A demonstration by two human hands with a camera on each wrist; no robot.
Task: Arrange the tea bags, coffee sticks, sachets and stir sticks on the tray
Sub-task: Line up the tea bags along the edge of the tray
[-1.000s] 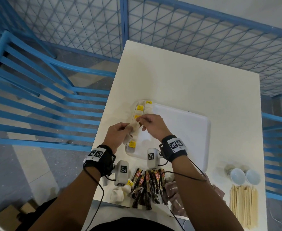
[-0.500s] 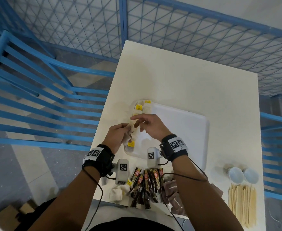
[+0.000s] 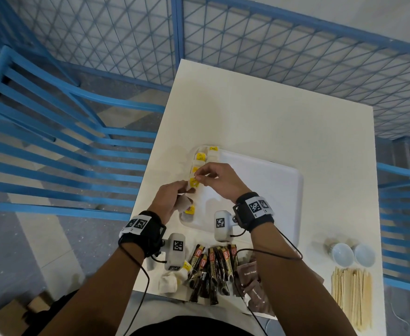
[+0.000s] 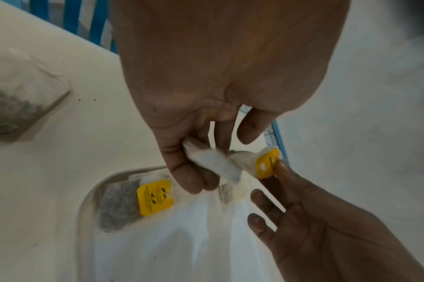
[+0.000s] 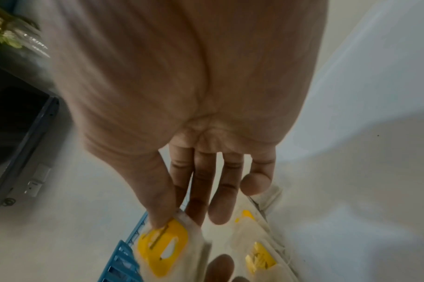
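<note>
Yellow-tagged tea bag (image 3: 193,183) now lifted higher; both hands, left hand (image 3: 168,201) and right hand (image 3: 219,180), pinch it.

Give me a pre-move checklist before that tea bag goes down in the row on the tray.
1. Held tea bag gripped by left hand: ok.
2. Its yellow tag pinched by right hand: ok.
3. Bag flat and uncrumpled: not ok, it looks bunched in the left fingers.
4. Free gap in the row along the left edge of the tray: cannot tell, the hands hide it.
5. Tea bags already laid sit inside the tray: ok.
6. Coffee sticks on the tray: not ok, on the table.
</note>
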